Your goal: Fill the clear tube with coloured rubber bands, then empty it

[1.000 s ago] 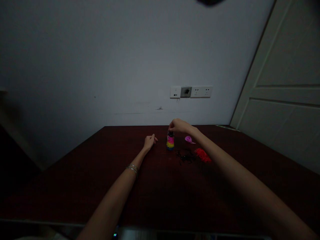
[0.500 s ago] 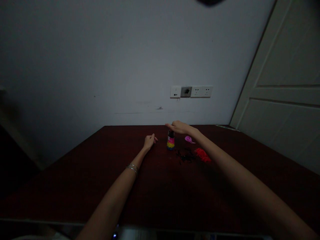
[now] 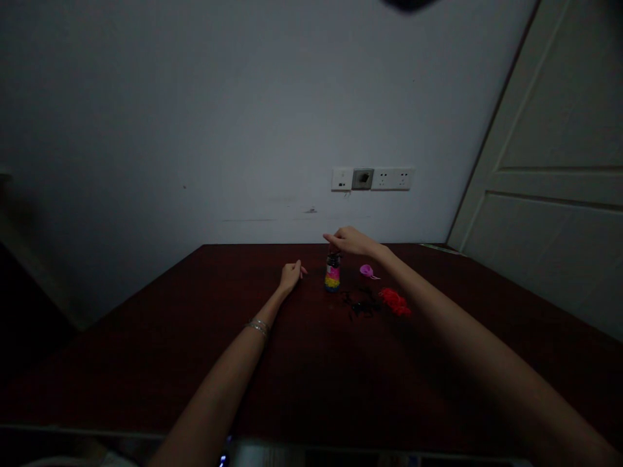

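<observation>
A small clear bottle [image 3: 332,275] filled with pink, yellow and dark layers stands upright on the dark red table [image 3: 146,337]. My right hand [image 3: 351,241] hovers just above its mouth, fingertips pinched together; what they hold is too small to see. My left hand [image 3: 291,275] rests on the table to the left of the bottle, fingers loosely curled, holding nothing that I can see. A pile of black bits [image 3: 361,303] and a pile of red bits [image 3: 394,301] lie right of the bottle. A pink lid [image 3: 366,270] lies behind them.
The table's far edge meets a white wall with a row of sockets [image 3: 372,178]. A pale door [image 3: 555,194] stands at the right. The room is dim. A bracelet [image 3: 257,328] circles my left wrist.
My right hand lifted off the bottle's top, flattened beside it, then rose slightly into a pinch over the mouth. The left hand and the bottle stayed put.
</observation>
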`<state>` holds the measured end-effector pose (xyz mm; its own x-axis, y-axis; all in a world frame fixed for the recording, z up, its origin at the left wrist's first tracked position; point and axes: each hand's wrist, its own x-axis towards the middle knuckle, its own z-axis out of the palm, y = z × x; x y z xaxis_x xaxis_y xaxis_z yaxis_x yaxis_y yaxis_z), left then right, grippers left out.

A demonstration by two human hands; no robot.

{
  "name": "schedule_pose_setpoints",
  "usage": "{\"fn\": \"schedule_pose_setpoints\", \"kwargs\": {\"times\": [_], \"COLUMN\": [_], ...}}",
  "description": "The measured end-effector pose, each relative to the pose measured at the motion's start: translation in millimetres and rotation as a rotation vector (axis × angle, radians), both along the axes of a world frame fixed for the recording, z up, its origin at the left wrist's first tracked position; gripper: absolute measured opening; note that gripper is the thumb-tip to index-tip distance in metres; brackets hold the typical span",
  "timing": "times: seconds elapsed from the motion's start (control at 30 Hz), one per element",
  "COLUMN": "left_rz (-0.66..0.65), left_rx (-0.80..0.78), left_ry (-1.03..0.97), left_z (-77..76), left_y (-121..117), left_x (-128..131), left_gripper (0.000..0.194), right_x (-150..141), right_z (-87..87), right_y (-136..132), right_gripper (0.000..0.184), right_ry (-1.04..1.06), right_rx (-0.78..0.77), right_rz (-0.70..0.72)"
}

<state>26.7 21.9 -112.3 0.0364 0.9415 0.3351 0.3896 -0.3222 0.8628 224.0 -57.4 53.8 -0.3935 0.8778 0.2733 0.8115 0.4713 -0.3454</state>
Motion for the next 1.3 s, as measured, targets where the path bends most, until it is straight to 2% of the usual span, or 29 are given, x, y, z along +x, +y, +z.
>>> {"fn": "schedule_pose_setpoints", "kwargs": {"times": [0.23,0.37,0.57,1.0,1.17,1.3], "left_rz": [-0.006,-0.003,0.003,-0.008,-0.052,-0.173], "left_rx": [-0.01,-0.01,-0.012,-0.007,-0.051,-0.106], "left_ry": [-0.004,0.006,0.038,0.019,0.05,0.184], "left_z": [1.9,1.4,2.0,0.8,7.6,18.6], "left_y": [-1.4,-0.5,-1.4,-1.4,-5.1,-7.3], "left_x": [0.4,0.0,-0.8,-0.7,-2.4,-8.6], "left_gripper": [0.05,0.05,0.051,0.05,0.045,0.041], "right_x": [5.3,12.2,14.8,6.2,30.7,62.0], "right_z": [3.8,1.6,-7.0,-6.5,-10.0,-29.2], "right_y": [0.5,1.3,1.8,-3.4,-15.0,-29.8], "right_gripper": [0.055,0.055,0.026,0.022,0.022,0.026], "right_ry": [0.119,0.139,0.142,0.134,0.124,0.098], "right_rx": [0.058,0.058,0.019,0.002,0.008,-0.092], "right_rz": [0.053,0.026,0.049,0.026,0.041,0.024]}}
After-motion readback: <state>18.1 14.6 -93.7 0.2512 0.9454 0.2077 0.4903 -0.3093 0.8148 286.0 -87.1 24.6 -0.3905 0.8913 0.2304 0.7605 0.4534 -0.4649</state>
